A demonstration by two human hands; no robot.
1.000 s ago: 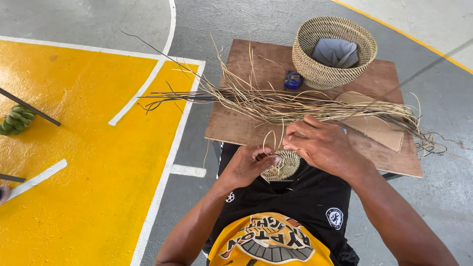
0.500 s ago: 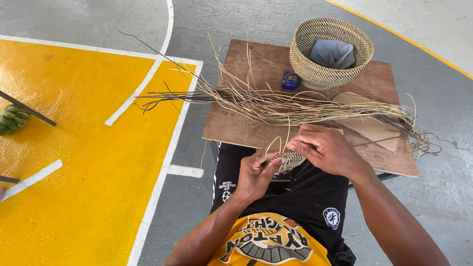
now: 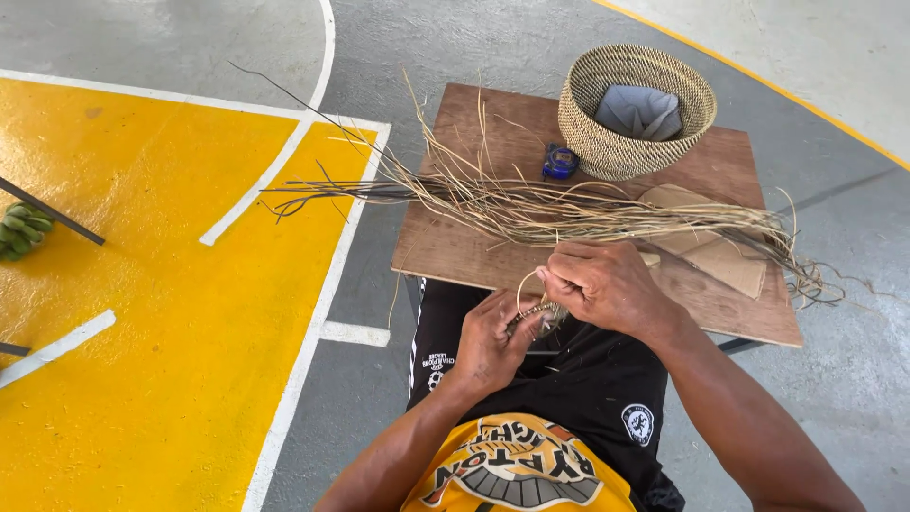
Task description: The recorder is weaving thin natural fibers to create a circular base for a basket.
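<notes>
My left hand [image 3: 493, 339] grips a small woven coil of straw [image 3: 538, 315] over my lap, just below the front edge of a brown wooden board [image 3: 474, 251]. My right hand [image 3: 602, 284] pinches a thin straw strand that loops up from the coil. Most of the coil is hidden between the two hands. A long bundle of dry straw strands [image 3: 569, 213] lies across the board just beyond my hands, its ends fanning out to the left and right.
A round woven basket [image 3: 635, 123] with a grey cloth inside stands at the board's far right. A small blue object [image 3: 560, 162] lies beside it, and flat brown cardboard pieces [image 3: 711, 251] lie under the straw. Green bananas [image 3: 19, 232] lie on the yellow floor at far left.
Both hands have drawn closer together around the coil. The coil, seen as a flat disc a second ago, is now mostly covered, and my right hand has pulled a strand loop tighter.
</notes>
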